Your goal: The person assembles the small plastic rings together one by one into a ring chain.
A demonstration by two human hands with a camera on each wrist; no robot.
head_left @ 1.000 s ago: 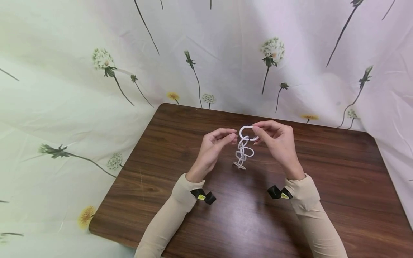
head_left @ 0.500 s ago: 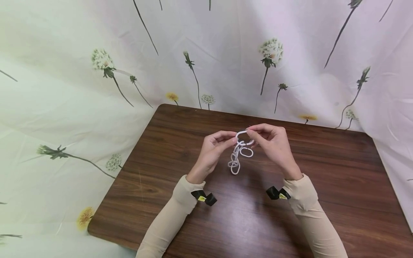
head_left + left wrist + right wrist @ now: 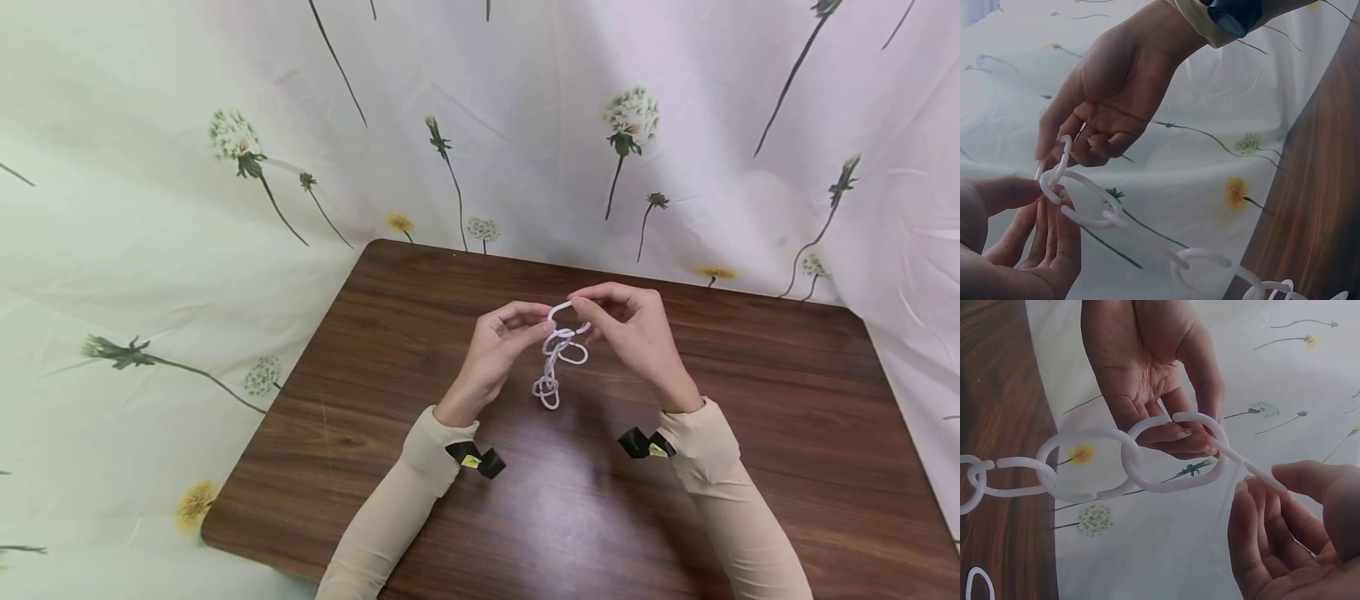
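A chain of white plastic links (image 3: 1179,485) hangs between my hands above the table. My right hand (image 3: 633,333) pinches the end link (image 3: 1263,476) between thumb and fingertips. Facing it, my left hand (image 3: 495,350) pinches the chain where the end link meets its neighbour; that neighbour shows a narrow gap in its side in the right wrist view. From there the lower links (image 3: 1200,253) trail down toward the tabletop. One loose white link (image 3: 576,364) lies on the wood just right of the chain.
The dark brown wooden table (image 3: 390,467) has rounded corners. Behind it and on the left hangs a pale curtain (image 3: 525,125) printed with dandelions. Black wrist cameras (image 3: 637,444) sit at both sleeve cuffs.
My right hand has come left with the end link, and my left fingers, earlier apart from the chain, now pinch it. The chain's lower end has shifted slightly left and down.
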